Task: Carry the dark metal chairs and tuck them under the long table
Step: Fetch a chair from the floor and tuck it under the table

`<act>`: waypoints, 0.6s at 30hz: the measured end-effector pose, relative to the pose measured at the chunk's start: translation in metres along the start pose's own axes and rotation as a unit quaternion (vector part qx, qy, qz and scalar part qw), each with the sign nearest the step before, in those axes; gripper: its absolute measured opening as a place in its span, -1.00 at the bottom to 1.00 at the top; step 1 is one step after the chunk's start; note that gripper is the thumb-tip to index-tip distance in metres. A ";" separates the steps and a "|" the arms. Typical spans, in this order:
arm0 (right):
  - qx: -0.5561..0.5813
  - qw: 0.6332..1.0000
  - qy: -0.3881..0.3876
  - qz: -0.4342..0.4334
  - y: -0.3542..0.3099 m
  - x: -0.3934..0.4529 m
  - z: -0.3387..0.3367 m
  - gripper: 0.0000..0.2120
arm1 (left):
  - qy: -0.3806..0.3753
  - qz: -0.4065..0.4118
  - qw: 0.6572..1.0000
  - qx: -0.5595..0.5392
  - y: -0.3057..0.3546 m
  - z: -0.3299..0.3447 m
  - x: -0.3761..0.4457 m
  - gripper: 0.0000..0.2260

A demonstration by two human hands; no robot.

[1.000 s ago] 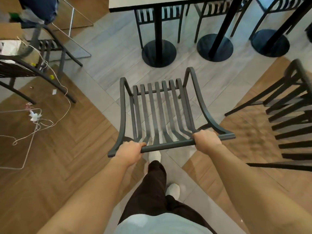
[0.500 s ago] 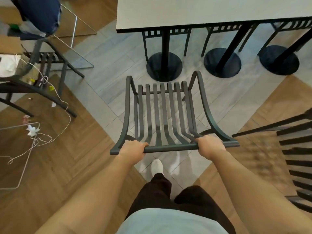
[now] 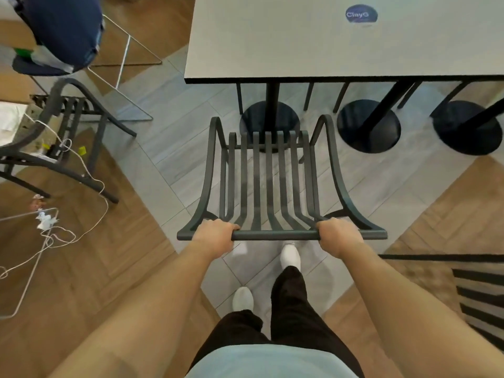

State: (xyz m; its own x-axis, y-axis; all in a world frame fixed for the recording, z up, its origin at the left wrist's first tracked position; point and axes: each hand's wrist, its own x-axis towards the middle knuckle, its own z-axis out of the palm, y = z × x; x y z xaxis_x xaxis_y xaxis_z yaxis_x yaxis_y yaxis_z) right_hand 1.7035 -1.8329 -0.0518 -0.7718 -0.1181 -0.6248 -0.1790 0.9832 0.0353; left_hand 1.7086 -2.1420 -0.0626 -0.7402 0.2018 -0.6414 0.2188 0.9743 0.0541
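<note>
Beneath the long table [image 3: 313, 50], chair legs show only partly; left hand [image 3: 214, 236] and right hand [image 3: 336, 236] grip the dark metal chair [image 3: 268, 186] top rail, over grey tile.

matt dark metal chair [image 3: 268, 184]

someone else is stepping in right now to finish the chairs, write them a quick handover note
Left hand: grips the top rail of the carried chair.
Right hand: grips the same rail, at its other end.
Chair: its front end points at the long table, near the edge, not under it yet.
Done: chair brought up to the table.
Left: tuck it in near the pedestal base. Another dark chair is at the right edge, and one more at the left, beside a loose white cable.
</note>
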 end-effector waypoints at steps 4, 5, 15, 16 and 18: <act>-0.013 1.000 -0.004 -0.011 0.030 0.036 -0.030 -0.83 | 0.002 -0.016 1.000 -0.016 0.016 -0.031 0.034 -0.65; -0.017 1.000 -0.004 -0.012 0.037 0.045 -0.037 -0.83 | 0.006 -0.018 1.000 -0.019 0.018 -0.036 0.043 -0.65; -0.020 0.999 0.000 -0.031 0.069 0.108 -0.082 -0.84 | 0.005 -0.042 0.998 -0.051 0.018 -0.075 0.100 -0.63; -0.019 0.999 0.000 -0.031 0.070 0.111 -0.085 -0.85 | 0.003 -0.044 0.997 -0.059 0.018 -0.078 0.103 -0.64; -0.015 0.999 -0.002 -0.035 0.072 0.116 -0.087 -0.84 | -0.001 -0.045 0.996 -0.071 0.016 -0.081 0.107 -0.64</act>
State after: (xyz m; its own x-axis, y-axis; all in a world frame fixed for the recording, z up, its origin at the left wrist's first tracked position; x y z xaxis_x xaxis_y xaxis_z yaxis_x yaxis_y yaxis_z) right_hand 1.5478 -1.7882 -0.0539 -0.7539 -0.1867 -0.6299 -0.2515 0.9677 0.0142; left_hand 1.5817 -2.0967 -0.0682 -0.7517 0.1139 -0.6496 0.0594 0.9927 0.1053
